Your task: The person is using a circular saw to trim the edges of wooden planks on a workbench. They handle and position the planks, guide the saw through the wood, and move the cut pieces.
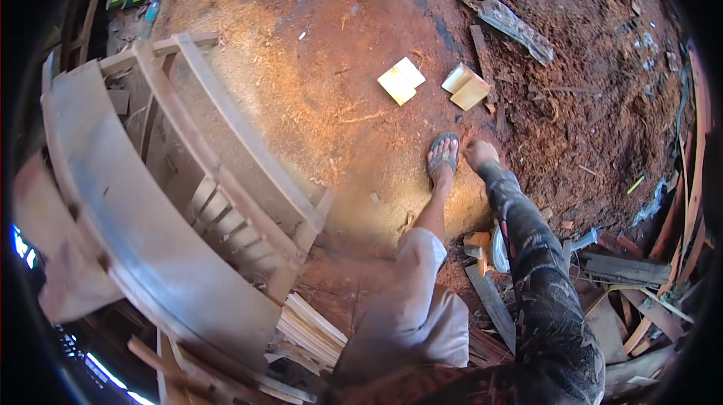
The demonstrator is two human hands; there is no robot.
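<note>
My right hand (480, 154), at the end of a dark patterned sleeve, reaches low over the ground beside my sandalled foot (443, 156). Its fingers are curled together, and whatever they may hold is too small to make out. Beyond it lie two pale yellow-and-white flat pieces, perhaps folded sheets or small blocks: the right piece (468, 90) is nearer the hand, and the left piece (401, 81) is a little farther off. Neither is touched by the hand. My left hand is out of view.
A large wooden furniture frame (151, 186) with slats and a curved board stands at the left. Thin wood strips (312, 333) lie beside my leg. Sawdust heaps (580, 119), a clear plastic wrapper (516, 28) and scrap boards (625, 269) spread along the right.
</note>
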